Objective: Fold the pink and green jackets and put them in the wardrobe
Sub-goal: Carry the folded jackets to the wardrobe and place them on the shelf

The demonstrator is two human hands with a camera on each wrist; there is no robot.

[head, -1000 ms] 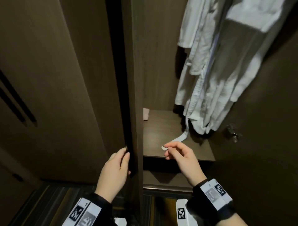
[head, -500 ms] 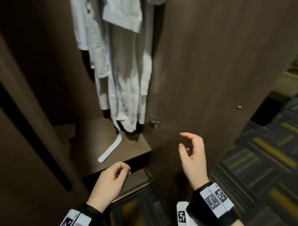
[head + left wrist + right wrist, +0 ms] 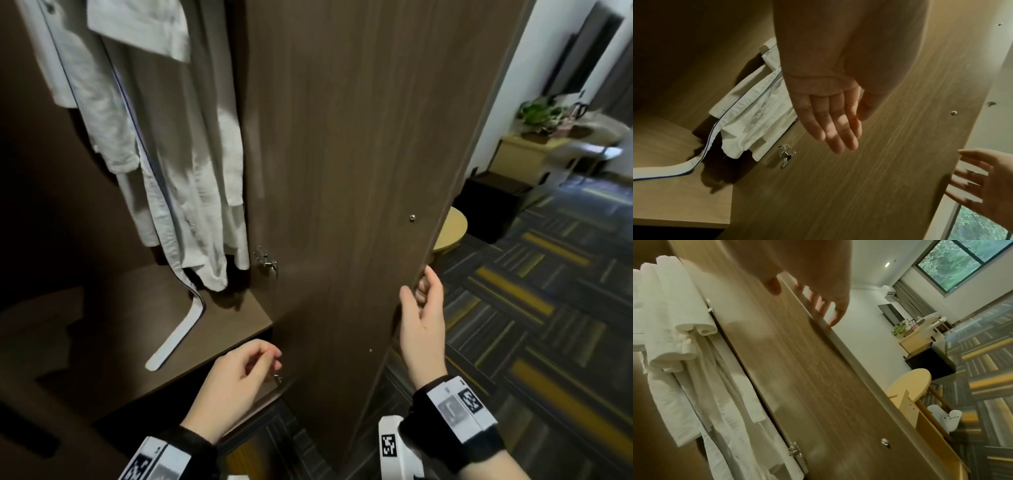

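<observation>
Gripping the free right edge of the open wardrobe door [image 3: 346,178], the right hand [image 3: 423,329] has its thumb on the inner face and its fingers hooked round the edge onto the outer side; the right wrist view shows those fingers [image 3: 835,311] lying over the edge. The left hand [image 3: 236,383] hangs near the front of the wardrobe shelf [image 3: 113,342], touching nothing. From the head view its fingers look loosely curled, while the left wrist view shows them [image 3: 830,123] nearly straight and relaxed, holding nothing.

Neither the pink nor the green jacket can be seen in any view, so their place relative to either hand cannot be told. What the wardrobe does show is white bathrobes [image 3: 178,164] hanging at the far left, their hems just above the shelf, and a white belt [image 3: 178,335] trailing down from them across the shelf board toward its near edge. A metal hinge [image 3: 265,262] sits on the door's inner face just right of the robes. Right of the door stand a round wooden table [image 3: 452,229] and patterned carpet [image 3: 548,308].
</observation>
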